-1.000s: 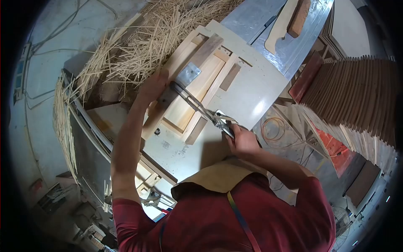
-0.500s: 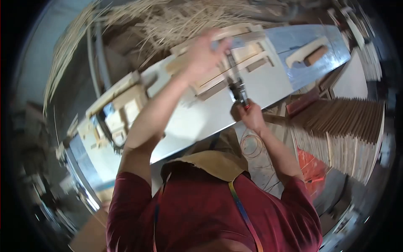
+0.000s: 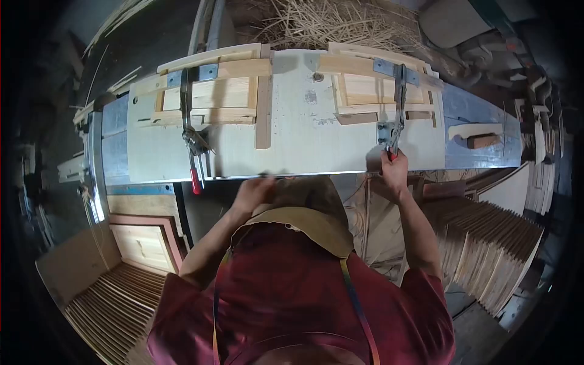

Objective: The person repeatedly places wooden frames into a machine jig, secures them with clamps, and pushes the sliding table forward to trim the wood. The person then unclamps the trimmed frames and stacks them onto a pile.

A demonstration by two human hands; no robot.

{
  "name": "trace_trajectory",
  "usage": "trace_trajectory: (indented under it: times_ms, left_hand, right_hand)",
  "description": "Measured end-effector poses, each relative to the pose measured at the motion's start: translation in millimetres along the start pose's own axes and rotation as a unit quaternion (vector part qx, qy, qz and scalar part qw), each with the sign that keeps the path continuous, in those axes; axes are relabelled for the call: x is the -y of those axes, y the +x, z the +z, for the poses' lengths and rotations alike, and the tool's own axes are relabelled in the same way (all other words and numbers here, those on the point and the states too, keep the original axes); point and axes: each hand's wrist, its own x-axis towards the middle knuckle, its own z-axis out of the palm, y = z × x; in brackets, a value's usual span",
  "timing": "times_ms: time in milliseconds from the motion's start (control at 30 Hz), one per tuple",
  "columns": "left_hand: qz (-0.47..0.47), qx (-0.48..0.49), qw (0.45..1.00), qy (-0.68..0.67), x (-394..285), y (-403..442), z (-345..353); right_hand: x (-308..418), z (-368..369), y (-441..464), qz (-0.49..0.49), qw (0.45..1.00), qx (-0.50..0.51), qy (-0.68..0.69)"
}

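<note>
R clamp (image 3: 399, 91) sits toward the R end of the bench (image 3: 298, 146), its long arm reaching from the near side over the R panel (image 3: 365, 91). R hand (image 3: 395, 171) is closed round its red grip (image 3: 392, 156) by the near edge, prob. b/c the long lever is easiest to work from its end. L hand (image 3: 252, 193) is low by the bench edge, well apart from both clamps — fingers look part-curled, but blur means can't tell if it's holding anything. Next out, R plate (image 3: 384, 67) lies under the clamp arm tip, on R bar (image 3: 347, 64), likely to spread the load & save the wood. R panel lies flat, w/ wood strips along its near side, prob. stops vs. sliding. L side is a similar set-up: L clamp (image 3: 187, 97) crosses L panel (image 3: 231, 92) to L plate (image 3: 208, 72) on L bar (image 3: 243, 68), its red handle (image 3: 195, 181) pointing back past the edge, no hand on it. An upright strip (image 3: 263, 121) runs just beside L panel's R end, maybe as a side stop. Far R: shaped wood (image 3: 468, 129) & a block (image 3: 483, 141) on the metal end. Beyond — loose offcuts (image 3: 340, 24); R of the person, stacked slats (image 3: 480, 243).
</note>
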Motion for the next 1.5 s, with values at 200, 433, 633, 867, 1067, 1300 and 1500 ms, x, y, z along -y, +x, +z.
trace_trajectory:
  times_ms: [200, 433, 633, 867, 1067, 1300, 1500]
  left_hand:
    - [0.147, -0.354, 0.923, -0.036, 41, 0, -18]
    - [-0.009, -0.64, 0.708, -0.299, 7, 83, -21]
    - [-0.212, -0.54, 0.745, 0.33, 29, 100, -43]
    - [-0.23, -0.62, 0.714, 0.229, 27, 93, -42]
    - [-0.216, -0.644, 0.713, 0.176, 79, 116, -68]
    - [-0.04, -0.743, 0.61, -0.271, -6, 95, -17]
    - [-0.058, -0.775, 0.591, -0.219, 0, 92, -17]
  right_hand:
    - [-5, 0, -7, -0.036, 0.999, -0.021, 0.026]
    - [6, -4, -13, -0.031, 0.999, -0.006, 0.042]
    - [7, -49, 1, -0.051, 0.993, 0.055, -0.091]
    - [-97, -133, 117, 0.008, 0.931, -0.26, -0.255]
    - [-108, -113, 127, 0.127, 0.886, -0.294, -0.336]
    - [-107, -130, 140, 0.238, 0.89, -0.242, -0.306]
    - [-131, -142, 153, 0.137, 0.898, -0.219, -0.355]
